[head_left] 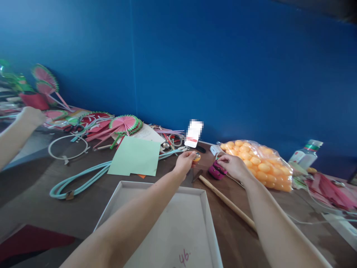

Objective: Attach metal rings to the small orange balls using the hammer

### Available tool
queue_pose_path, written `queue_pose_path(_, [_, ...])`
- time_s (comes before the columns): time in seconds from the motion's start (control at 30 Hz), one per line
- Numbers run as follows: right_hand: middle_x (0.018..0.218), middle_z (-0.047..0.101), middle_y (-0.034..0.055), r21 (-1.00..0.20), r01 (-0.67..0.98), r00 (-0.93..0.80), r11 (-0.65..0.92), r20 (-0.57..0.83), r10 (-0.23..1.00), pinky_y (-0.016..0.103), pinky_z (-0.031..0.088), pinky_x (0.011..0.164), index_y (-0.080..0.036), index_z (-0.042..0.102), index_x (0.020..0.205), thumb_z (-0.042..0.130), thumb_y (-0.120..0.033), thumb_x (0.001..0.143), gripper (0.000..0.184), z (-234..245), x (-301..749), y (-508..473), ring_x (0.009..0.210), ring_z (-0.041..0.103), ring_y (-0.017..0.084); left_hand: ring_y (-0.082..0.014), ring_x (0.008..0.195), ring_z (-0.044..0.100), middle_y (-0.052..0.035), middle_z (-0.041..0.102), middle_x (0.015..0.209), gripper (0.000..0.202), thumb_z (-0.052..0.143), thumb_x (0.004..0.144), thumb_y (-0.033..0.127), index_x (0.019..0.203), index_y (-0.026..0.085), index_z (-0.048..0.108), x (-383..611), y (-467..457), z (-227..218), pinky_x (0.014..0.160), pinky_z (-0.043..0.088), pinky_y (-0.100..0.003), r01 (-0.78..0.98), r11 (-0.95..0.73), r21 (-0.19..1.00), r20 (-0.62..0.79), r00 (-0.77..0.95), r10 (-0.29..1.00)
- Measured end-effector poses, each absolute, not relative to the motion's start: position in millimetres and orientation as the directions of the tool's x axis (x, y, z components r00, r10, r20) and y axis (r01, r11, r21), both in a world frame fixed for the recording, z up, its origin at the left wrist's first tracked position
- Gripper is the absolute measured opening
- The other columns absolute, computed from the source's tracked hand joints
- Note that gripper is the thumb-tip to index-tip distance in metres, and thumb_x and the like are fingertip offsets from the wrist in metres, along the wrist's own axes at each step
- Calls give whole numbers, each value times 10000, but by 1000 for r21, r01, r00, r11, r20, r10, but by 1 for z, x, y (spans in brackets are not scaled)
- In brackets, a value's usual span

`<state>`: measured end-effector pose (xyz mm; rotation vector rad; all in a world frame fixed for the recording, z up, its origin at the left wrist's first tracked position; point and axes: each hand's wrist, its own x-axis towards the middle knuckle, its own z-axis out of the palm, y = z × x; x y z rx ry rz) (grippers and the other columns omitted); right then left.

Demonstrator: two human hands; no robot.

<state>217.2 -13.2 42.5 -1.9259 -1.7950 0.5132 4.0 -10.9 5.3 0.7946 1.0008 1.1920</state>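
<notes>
My left hand (184, 163) is closed, thumb and fingers pinching a small round yellow item with a shiny silver centre (197, 157). To its right, my right hand (232, 165) has its fingers bent over a small magenta pouch-like thing with studs (216, 170); its fingertips are partly hidden, but they seem to grip the top. A phone with a lit screen (193, 134) leans upright behind my left hand. Between and below the hands lies a hammer with a wooden handle (227, 203). Under my left forearm is a shallow white box lid (178, 223) marked with handwriting.
A clear bag of orange balls (259, 163) lies beyond my right hand, near a bottle (306, 153). Green paper sheets (136, 156), coiled light-blue tubing (80, 178), a white ring (68, 147) and watermelon-patterned fans (126, 124) spread leftward. Another person's hand (32, 116) reaches in.
</notes>
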Motion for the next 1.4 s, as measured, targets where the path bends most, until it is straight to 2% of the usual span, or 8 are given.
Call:
queue_pose_path(0.13, [529,549,-37,-888,458,155,-33,43,987,206,369,440,-178,638,815,690,-376,683,243,48,201,-29,468,475,93,-96,594,586,-61,651,774,222,600,798,342,851,130,640,4,-12,7,539,448,-205,-365,203,909,-190,72,979])
queue_pose_path(0.2, [638,589,-24,-983,186,149,-3,25,989,172,306,397,-182,628,843,737,-406,643,320,50,190,-38,480,443,64,-95,588,588,-63,650,773,223,593,801,340,852,127,634,3,-12,8,532,446,-202,-366,211,906,-194,83,977])
queue_pose_path(0.3, [756,617,-6,-987,-154,98,-52,-68,993,135,286,389,-186,613,825,796,-358,598,338,48,175,-48,522,450,43,-92,587,588,-67,650,780,231,585,805,344,865,125,632,3,-13,9,532,444,-197,-359,224,906,-203,96,974])
queue_pose_path(0.43, [724,596,-26,-917,-386,49,-104,-134,990,123,337,414,-197,631,817,799,-293,625,273,34,163,-55,550,479,36,-93,598,588,-73,653,790,247,593,797,361,850,123,638,3,-13,9,541,441,-198,-353,212,911,-186,106,977])
queue_pose_path(0.8, [762,658,-19,-871,-484,37,-88,-121,992,128,424,462,-206,675,771,785,-238,648,169,11,160,-61,590,521,46,-102,612,603,-72,666,822,260,616,788,363,887,125,650,5,-11,5,551,450,-203,-371,245,896,-211,131,969])
queue_pose_path(1.0, [852,673,-6,-894,-435,15,-111,-131,991,138,505,564,-214,702,928,792,-229,639,304,6,159,-65,660,581,54,-108,628,617,-77,674,844,250,613,795,345,911,128,656,4,-13,7,552,450,-198,-390,272,880,-221,172,960])
queue_pose_path(1.2, [804,647,-27,-918,-392,20,-66,-81,997,162,544,615,-229,698,793,788,-259,649,172,4,155,-67,670,587,60,-108,629,617,-77,672,827,237,595,811,326,920,123,653,4,-15,10,560,461,-200,-394,293,871,-227,206,952])
queue_pose_path(1.4, [791,643,-29,-909,-410,48,-68,-96,994,158,536,576,-225,698,779,807,-279,623,198,2,153,-67,669,582,64,-105,609,618,-73,669,812,207,597,814,310,887,123,648,4,-16,9,545,469,-196,-422,328,845,-246,236,940])
